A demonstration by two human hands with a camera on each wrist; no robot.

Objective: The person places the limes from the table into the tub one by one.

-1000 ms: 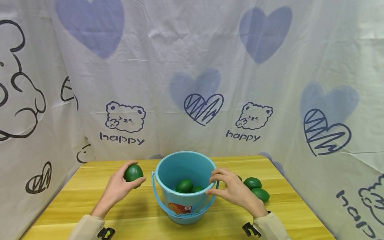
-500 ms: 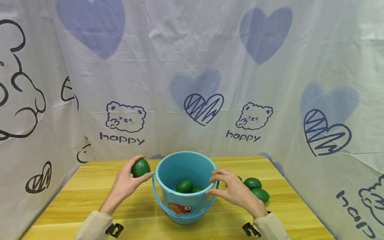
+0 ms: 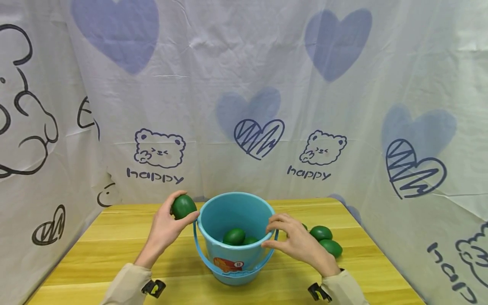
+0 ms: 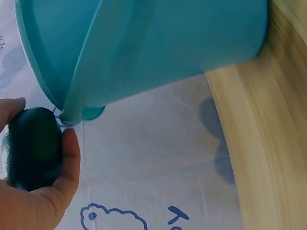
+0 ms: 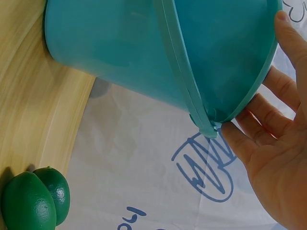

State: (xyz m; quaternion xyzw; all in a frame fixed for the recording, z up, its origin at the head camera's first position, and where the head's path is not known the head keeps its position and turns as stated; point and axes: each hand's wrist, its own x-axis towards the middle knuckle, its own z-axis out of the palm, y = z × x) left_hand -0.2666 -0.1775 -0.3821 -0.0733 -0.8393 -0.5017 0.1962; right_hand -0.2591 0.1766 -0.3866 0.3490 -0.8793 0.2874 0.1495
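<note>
A blue bucket (image 3: 228, 264) stands upright in the middle of the table, its handle hanging down in front. Several green oval fruits lie inside, among them one green fruit (image 3: 234, 237) at the bottom. Beside the bucket's left rim, my left hand (image 3: 167, 224) grips another dark green oval fruit (image 3: 184, 206) between thumb and fingers, level with the rim and outside it. The left wrist view shows that held fruit (image 4: 36, 148) close to the handle joint. My right hand (image 3: 299, 243) holds the right rim, its fingertips bent over the edge (image 5: 261, 86).
To the right of the bucket, several more green fruits (image 3: 331, 247) lie on the wooden table (image 3: 366, 271), one partly hidden behind the right hand. A white printed cloth (image 3: 244, 63) hangs behind the table and along both sides.
My left hand has moved right and slightly up with the green fruit, reaching the bucket's left rim. The right hand and the bucket have stayed in place.
</note>
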